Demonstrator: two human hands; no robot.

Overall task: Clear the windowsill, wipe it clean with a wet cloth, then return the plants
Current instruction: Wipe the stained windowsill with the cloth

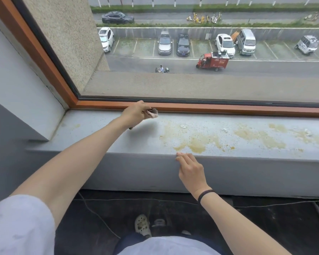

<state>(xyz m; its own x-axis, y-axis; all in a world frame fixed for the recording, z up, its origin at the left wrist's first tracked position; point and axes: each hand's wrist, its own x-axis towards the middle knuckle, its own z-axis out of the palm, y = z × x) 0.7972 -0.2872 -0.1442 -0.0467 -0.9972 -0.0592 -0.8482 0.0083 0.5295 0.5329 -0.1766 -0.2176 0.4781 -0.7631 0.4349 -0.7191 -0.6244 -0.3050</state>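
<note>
The grey windowsill [99, 140] runs across the view below the window, with no plants on it. Yellow-brown stains [195, 142] and small white crumbs [183, 126] cover its middle and right part. My left hand [136, 113] reaches to the back of the sill near the wooden frame and grips a bunched dark and pale cloth [153, 113] against the surface. My right hand [190, 168] rests with relaxed fingers on the sill's front edge, holding nothing; a black band circles its wrist.
An orange-brown window frame [210, 108] borders the sill at the back and slants up on the left. A grey wall block [17, 116] closes the left end. Thin cables [92, 212] lie on the dark floor beside my white shoe [141, 225].
</note>
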